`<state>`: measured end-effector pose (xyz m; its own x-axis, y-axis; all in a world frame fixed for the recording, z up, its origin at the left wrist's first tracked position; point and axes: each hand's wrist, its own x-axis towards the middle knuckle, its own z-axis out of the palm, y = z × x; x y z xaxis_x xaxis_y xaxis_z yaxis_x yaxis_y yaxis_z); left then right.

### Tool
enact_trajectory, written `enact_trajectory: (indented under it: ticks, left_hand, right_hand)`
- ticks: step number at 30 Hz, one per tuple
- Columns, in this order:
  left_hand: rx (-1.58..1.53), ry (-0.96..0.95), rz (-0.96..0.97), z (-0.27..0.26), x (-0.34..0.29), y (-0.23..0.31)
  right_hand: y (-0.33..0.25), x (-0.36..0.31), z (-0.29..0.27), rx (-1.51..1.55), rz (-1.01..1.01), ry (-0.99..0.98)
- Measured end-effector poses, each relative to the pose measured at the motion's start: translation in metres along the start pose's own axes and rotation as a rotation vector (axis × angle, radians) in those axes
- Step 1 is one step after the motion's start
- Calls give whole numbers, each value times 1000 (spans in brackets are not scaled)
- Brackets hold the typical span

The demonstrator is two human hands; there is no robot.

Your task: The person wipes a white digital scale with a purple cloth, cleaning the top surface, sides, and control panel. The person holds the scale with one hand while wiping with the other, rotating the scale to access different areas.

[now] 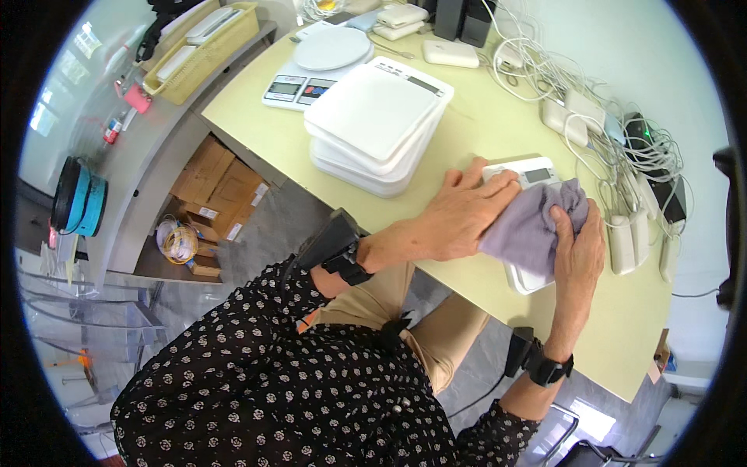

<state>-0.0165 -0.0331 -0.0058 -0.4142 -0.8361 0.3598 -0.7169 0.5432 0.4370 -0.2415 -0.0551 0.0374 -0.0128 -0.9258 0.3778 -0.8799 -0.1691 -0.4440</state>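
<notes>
A small white digital scale (527, 282) lies on the table in front of me, its grey display showing at the far end. A purple-grey cloth (520, 231) covers most of its top. My right hand (580, 247) is closed on the cloth, thumb on top and fingers round its right side. My left hand (467, 216) lies along the scale's left edge with fingers stretched out and apart, touching the scale and the cloth's edge. Left of that hand stands a stack of white kitchen scales (377, 109).
Behind the stack is another scale with a round platform (333, 49). Tangled white cables (537, 66) and white adapters (622, 245) run along the table's back and right. A yellow basket (180, 86) sits on the left shelf, above cardboard boxes (210, 183).
</notes>
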Motion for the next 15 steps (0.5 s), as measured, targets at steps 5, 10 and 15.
enact_trajectory:
  ticks: [5, 10, 15]
  left_hand:
    - [-56, 6, 15, -3, -2, 2]
    - [-68, 7, 22, -4, -3, 1]
    - [-7, -30, -8, -5, 0, 3]
  right_hand:
    - [12, -17, -11, -50, 98, 140]
    - [4, -52, -32, -140, 25, 108]
    - [-27, -56, -22, -252, -98, -53]
